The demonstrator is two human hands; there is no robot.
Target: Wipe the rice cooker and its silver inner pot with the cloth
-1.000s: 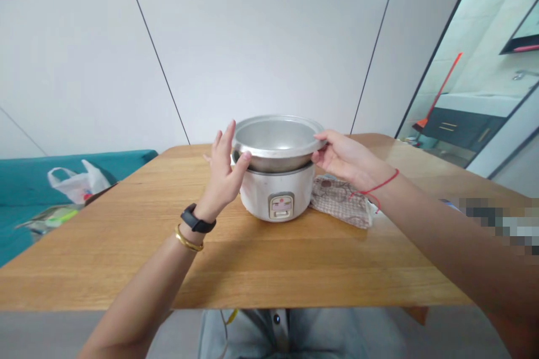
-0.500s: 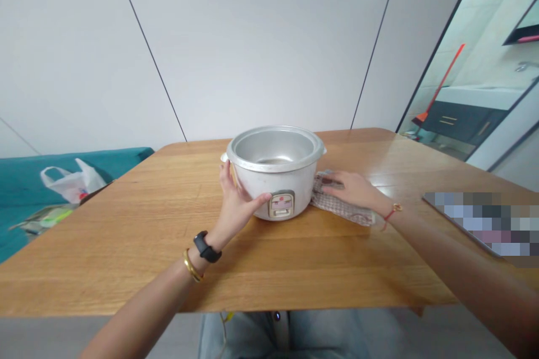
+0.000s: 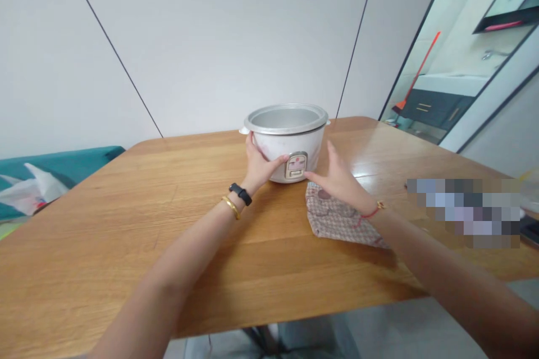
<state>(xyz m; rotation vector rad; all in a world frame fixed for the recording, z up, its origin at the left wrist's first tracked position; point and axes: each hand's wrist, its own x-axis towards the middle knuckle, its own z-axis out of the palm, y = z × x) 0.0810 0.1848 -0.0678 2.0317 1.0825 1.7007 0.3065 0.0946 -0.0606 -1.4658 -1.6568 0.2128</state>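
A white rice cooker (image 3: 278, 147) with a silver rim and no lid stands upright on the wooden table, its front panel facing me. My left hand (image 3: 261, 168) grips its left side, the thumb lying across the front beside the panel and the fingers partly hidden behind the body. My right hand (image 3: 342, 180) is open with thumb and fingers apart, close to the cooker's lower right; whether the thumb touches it I cannot tell. Below that hand a brown-and-white checked cloth (image 3: 332, 221) lies on the table, partly covered by my wrist and forearm.
The wooden table (image 3: 177, 258) reaches back to a white panelled wall. A pixelated flat object (image 3: 467, 207) lies at the right, with a dark item (image 3: 529, 230) beyond it. At the left, a white plastic bag (image 3: 36, 190) rests on a teal sofa (image 3: 90, 160).
The rice cooker has moved farther back on the table with my left hand on it. My right hand has let go of the cloth, which now lies nearer me. The view has shifted.
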